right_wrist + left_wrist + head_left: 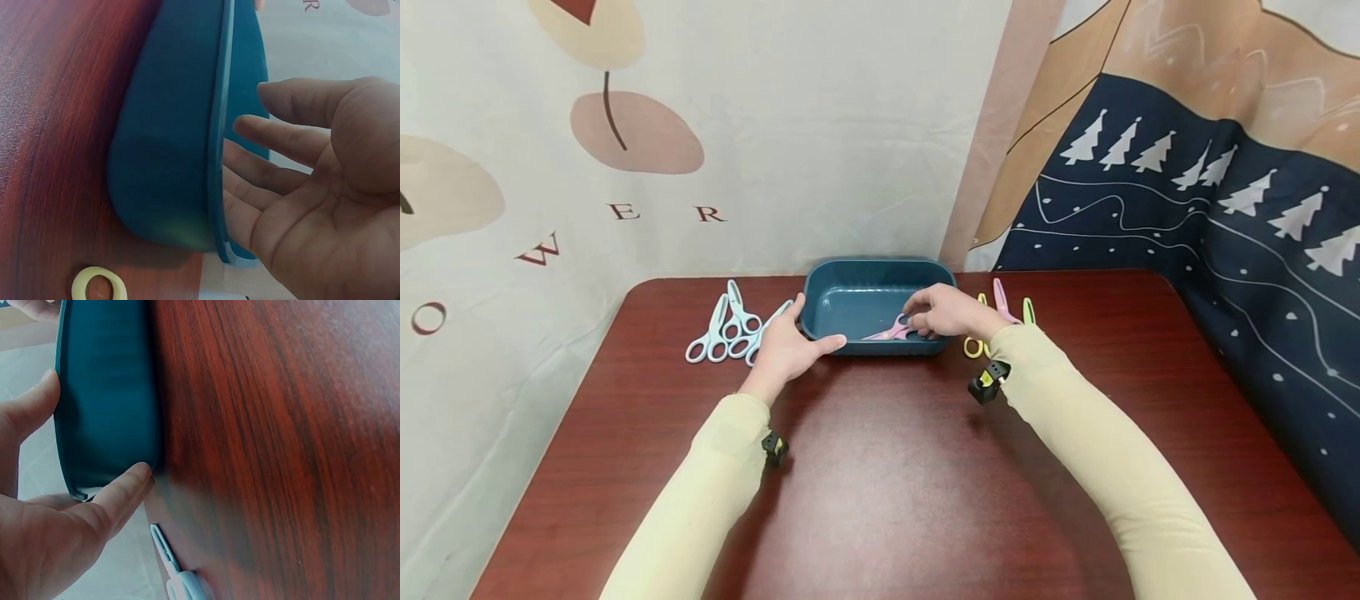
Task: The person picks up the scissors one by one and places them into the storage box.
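In the head view a dark teal plastic bin [880, 271] stands near the table's back edge. My left hand [786, 346] steadies its near left corner, thumb at the front rim, fingers along the left end. The left wrist view shows one straight finger [125, 487] against the bin's wall [109, 406]. Over the bin's right part, my right hand [951, 310] reaches inside, fingers loosely bent and apart. Pink-purple scissors [891, 331] lie in the bin beside its fingertips. In the right wrist view nothing shows between thumb and index finger; the front wall hides the other fingertips.
Several light blue scissors [718, 329] lie left of the bin. To the right are yellow scissors [973, 346], a pink pair [1002, 300] and a green pair [1028, 311], partly behind my right arm. A printed cloth [850, 150] hangs behind the dark red table [880, 467].
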`<state>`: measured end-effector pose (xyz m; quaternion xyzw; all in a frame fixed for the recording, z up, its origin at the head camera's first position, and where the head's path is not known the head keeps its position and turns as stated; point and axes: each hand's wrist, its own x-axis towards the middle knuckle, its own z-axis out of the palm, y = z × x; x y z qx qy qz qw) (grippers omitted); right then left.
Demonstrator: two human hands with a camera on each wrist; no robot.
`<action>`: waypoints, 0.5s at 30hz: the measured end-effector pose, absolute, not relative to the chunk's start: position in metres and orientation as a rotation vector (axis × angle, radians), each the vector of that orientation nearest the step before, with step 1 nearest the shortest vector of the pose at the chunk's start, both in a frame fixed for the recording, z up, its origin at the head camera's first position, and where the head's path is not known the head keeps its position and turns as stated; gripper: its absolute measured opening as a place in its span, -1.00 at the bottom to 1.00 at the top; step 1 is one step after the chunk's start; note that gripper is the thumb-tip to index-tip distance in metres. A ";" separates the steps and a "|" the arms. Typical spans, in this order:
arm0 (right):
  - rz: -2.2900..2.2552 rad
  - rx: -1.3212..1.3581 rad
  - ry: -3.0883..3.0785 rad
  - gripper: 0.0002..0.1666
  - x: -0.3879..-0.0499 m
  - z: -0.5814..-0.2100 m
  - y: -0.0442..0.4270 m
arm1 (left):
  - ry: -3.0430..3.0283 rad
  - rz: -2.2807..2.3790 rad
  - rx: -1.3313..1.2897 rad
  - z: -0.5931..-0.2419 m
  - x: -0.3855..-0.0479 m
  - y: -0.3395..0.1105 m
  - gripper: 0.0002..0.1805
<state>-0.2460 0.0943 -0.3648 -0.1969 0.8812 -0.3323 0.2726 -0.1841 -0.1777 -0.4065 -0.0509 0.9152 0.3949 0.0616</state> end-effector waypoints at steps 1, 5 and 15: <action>-0.899 -0.535 2.368 -0.56 -0.245 -0.364 0.095 | 2.767 1.194 -0.153 -0.407 -0.184 -0.178 0.15; -0.933 -0.551 2.340 -0.55 -0.244 -0.362 0.098 | 2.767 1.197 -0.150 -0.409 -0.184 -0.178 0.15; -1.008 -0.588 2.323 -0.53 -0.242 -0.358 0.110 | 2.783 1.204 -0.129 -0.407 -0.184 -0.176 0.15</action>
